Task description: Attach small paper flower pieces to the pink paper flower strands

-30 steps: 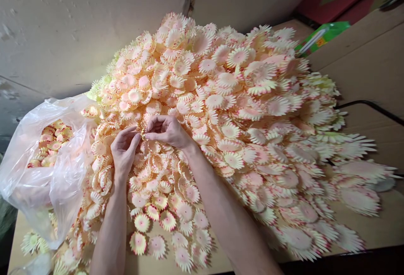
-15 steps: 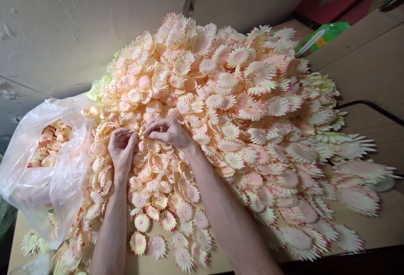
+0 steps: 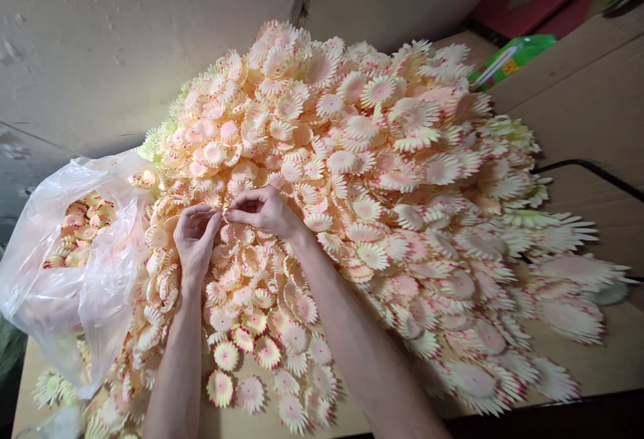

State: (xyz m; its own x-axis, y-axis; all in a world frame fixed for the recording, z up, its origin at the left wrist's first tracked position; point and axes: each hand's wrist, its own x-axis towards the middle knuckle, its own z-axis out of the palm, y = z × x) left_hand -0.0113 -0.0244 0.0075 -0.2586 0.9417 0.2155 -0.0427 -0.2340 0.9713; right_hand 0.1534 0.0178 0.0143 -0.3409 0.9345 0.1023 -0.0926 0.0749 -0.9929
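A big heap of cream flower-petal discs [image 3: 362, 130] with fringed, pink-tipped edges and pale pink centres spreads around both hands. My left hand [image 3: 196, 237] is over the left part of the heap, thumb and fingers pinched together. Opposite it, my right hand [image 3: 264, 211] also pinches, its fingertips almost meeting the left ones. Whatever sits between the fingertips is too small and too much like the heap behind to make out. Below the hands, a few separate petal discs [image 3: 267, 352] with deeper pink edges lie flat.
At the left stands a translucent plastic bag [image 3: 113, 291] with more petal pieces [image 3: 88, 224] showing through its opening. A green packet [image 3: 518, 60] is at the back right, beside a cardboard box [image 3: 583, 96]. A black cable [image 3: 594, 167] crosses the cardboard. A grey wall [image 3: 151, 43] rises behind.
My right hand has shifted slightly left and down, bringing its fingertips against or very close to the left ones. My left hand has barely moved. The heap looks the same.
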